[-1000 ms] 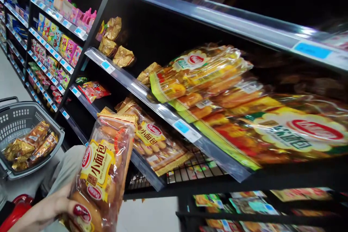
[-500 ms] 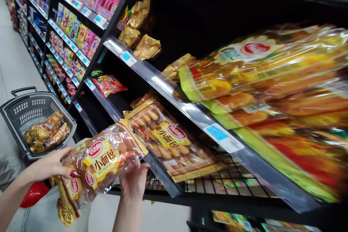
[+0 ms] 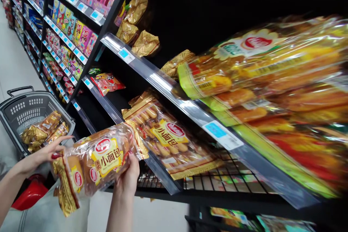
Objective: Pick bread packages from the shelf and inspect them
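Observation:
I hold a clear bag of small bread rolls (image 3: 95, 165) with a yellow and red label, lying sideways in front of the lower shelf. My left hand (image 3: 45, 154) grips its left end by the gold crimped edge. My right hand (image 3: 127, 177) supports the bag from beneath at its right end, fingers curled around it. A matching bag of rolls (image 3: 168, 141) lies on the shelf just to the right.
A grey shopping basket (image 3: 20, 112) with gold-wrapped packs stands on the floor at left. Black shelves (image 3: 174, 92) with price tags carry more bread bags (image 3: 261, 79), gold packets (image 3: 137, 25) and colourful boxes. A wire rack (image 3: 206, 179) shows below.
The bag has gone from upright in my left hand alone to sideways between both hands. My right hand came in under it, and the view swung left.

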`<action>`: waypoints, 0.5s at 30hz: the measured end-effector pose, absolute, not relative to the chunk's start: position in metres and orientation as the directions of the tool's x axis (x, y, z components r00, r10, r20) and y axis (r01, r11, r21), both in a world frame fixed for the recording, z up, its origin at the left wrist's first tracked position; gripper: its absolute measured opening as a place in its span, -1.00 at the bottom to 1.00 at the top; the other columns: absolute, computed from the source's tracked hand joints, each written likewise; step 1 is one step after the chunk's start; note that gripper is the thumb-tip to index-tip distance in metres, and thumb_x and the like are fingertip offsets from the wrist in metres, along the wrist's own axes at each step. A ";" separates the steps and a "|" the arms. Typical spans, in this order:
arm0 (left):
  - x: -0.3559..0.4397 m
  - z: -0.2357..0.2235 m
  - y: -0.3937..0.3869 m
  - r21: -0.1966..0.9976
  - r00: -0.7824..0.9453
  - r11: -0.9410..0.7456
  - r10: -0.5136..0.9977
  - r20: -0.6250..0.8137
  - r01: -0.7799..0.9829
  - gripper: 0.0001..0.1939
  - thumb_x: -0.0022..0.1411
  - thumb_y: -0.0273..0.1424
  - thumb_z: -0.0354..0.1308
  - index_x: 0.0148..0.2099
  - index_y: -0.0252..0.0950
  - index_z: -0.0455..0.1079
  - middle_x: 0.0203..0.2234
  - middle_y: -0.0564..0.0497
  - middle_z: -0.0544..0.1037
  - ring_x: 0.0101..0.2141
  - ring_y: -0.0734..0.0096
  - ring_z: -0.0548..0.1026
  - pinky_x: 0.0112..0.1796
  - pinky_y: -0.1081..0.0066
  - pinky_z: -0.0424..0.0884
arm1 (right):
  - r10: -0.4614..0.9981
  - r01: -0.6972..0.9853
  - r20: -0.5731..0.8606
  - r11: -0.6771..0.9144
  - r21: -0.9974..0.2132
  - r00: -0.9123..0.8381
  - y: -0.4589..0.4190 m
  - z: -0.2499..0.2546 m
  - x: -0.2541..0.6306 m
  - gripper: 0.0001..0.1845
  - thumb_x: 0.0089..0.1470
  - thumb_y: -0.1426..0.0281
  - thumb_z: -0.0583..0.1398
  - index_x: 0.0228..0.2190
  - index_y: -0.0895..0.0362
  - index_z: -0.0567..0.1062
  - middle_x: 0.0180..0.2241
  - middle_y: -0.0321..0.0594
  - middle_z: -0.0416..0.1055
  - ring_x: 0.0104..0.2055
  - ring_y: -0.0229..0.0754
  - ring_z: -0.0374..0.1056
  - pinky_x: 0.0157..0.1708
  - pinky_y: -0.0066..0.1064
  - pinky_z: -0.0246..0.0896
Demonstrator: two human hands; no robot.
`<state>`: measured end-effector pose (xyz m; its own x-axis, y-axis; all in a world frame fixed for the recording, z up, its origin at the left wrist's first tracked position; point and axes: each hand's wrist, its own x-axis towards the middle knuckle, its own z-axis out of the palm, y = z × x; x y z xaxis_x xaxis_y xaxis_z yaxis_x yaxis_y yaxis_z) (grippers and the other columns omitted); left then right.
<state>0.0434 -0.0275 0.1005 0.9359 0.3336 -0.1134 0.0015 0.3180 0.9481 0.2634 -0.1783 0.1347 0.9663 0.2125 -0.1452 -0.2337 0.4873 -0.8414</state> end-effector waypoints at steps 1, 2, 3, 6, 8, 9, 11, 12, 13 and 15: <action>0.046 0.097 -0.028 0.934 0.919 0.352 0.386 -0.079 -0.068 -0.04 0.00 0.06 0.15 0.36 -0.15 -0.08 0.16 -0.10 0.34 0.20 -0.10 0.20 0.19 0.08 0.07 | 0.183 -0.218 -0.143 0.505 -0.835 0.973 -0.177 0.133 0.263 -0.45 -0.33 0.27 0.38 -0.20 0.14 0.45 -0.31 -0.34 0.53 -0.30 -0.25 0.44 -0.30 -0.46 0.39; 0.050 0.094 -0.031 0.912 0.895 0.387 0.443 -0.055 -0.135 0.00 -0.03 0.08 0.17 0.37 -0.14 -0.11 0.21 -0.10 0.28 0.24 -0.11 0.12 0.20 0.07 0.04 | 0.151 -0.196 -0.136 0.522 -0.830 0.979 -0.176 0.131 0.261 -0.45 -0.30 0.27 0.37 -0.18 0.11 0.44 -0.26 -0.35 0.52 -0.26 -0.27 0.44 -0.27 -0.48 0.39; 0.055 0.092 -0.034 0.887 0.867 0.420 0.496 -0.048 -0.191 0.05 -0.06 0.09 0.20 0.38 -0.13 -0.15 0.26 -0.10 0.21 0.27 -0.11 0.05 0.21 0.07 0.04 | 0.121 -0.166 -0.120 0.535 -0.828 0.985 -0.175 0.131 0.259 -0.45 -0.26 0.27 0.37 -0.15 0.08 0.43 -0.19 -0.36 0.51 -0.21 -0.29 0.43 -0.24 -0.50 0.39; 0.074 0.089 -0.049 0.838 0.775 0.458 0.629 -0.069 -0.297 0.18 -0.12 0.00 0.33 0.39 -0.11 -0.26 0.31 -0.09 0.11 0.30 -0.06 -0.03 0.23 0.15 0.03 | 0.075 -0.086 -0.053 0.561 -0.824 0.996 -0.175 0.131 0.250 -0.45 -0.17 0.31 0.37 -0.08 0.00 0.41 0.01 -0.39 0.43 -0.11 -0.33 0.41 -0.18 -0.53 0.37; 0.084 0.089 -0.057 0.834 0.727 0.450 0.680 -0.089 -0.319 0.20 -0.11 -0.09 0.37 0.40 -0.12 -0.29 0.31 -0.11 0.09 0.30 -0.02 -0.01 0.25 0.19 0.01 | 0.061 -0.060 -0.031 0.567 -0.822 0.998 -0.176 0.132 0.245 -0.42 -0.18 0.31 0.38 -0.06 -0.01 0.41 0.03 -0.36 0.41 -0.12 -0.33 0.41 -0.20 -0.55 0.37; 0.087 0.089 -0.060 0.835 0.717 0.448 0.690 -0.097 -0.318 0.20 -0.10 -0.12 0.39 0.40 -0.11 -0.31 0.32 -0.12 0.08 0.30 -0.02 0.01 0.25 0.19 0.01 | 0.059 -0.058 -0.030 0.564 -0.824 0.998 -0.177 0.132 0.243 -0.41 -0.18 0.31 0.38 -0.05 -0.01 0.41 0.04 -0.34 0.41 -0.12 -0.33 0.41 -0.21 -0.56 0.37; 0.090 0.089 -0.062 0.844 0.711 0.442 0.694 -0.108 -0.303 0.22 -0.11 -0.17 0.41 0.40 -0.08 -0.32 0.33 -0.13 0.06 0.29 -0.04 0.05 0.24 0.17 0.04 | 0.059 -0.059 -0.032 0.550 -0.833 0.998 -0.180 0.131 0.239 -0.38 -0.18 0.30 0.38 -0.02 -0.02 0.39 0.06 -0.32 0.39 -0.12 -0.32 0.41 -0.23 -0.55 0.38; 0.091 0.088 -0.062 0.851 0.708 0.432 0.698 -0.106 -0.298 0.23 -0.13 -0.19 0.43 0.40 -0.07 -0.32 0.33 -0.13 0.05 0.28 -0.05 0.06 0.24 0.17 0.05 | 0.061 -0.058 -0.030 0.543 -0.837 0.998 -0.181 0.131 0.238 -0.37 -0.17 0.29 0.37 0.00 -0.03 0.38 0.08 -0.31 0.38 -0.13 -0.31 0.41 -0.24 -0.55 0.38; 0.091 0.087 -0.061 0.860 0.701 0.415 0.706 -0.100 -0.295 0.24 -0.15 -0.20 0.44 0.40 -0.07 -0.30 0.32 -0.13 0.06 0.28 -0.05 0.06 0.24 0.17 0.05 | 0.063 -0.056 -0.026 0.539 -0.840 0.998 -0.183 0.131 0.236 -0.36 -0.16 0.29 0.36 0.01 -0.03 0.38 0.09 -0.32 0.37 -0.13 -0.31 0.41 -0.24 -0.55 0.38; 0.090 0.086 -0.060 0.867 0.682 0.398 0.725 -0.097 -0.299 0.22 -0.15 -0.20 0.44 0.40 -0.07 -0.26 0.30 -0.12 0.12 0.27 -0.04 0.09 0.24 0.18 0.04 | 0.066 -0.037 -0.001 0.539 -0.841 0.998 -0.186 0.130 0.233 -0.38 -0.13 0.30 0.35 0.02 -0.04 0.39 0.11 -0.33 0.36 -0.11 -0.31 0.41 -0.23 -0.54 0.37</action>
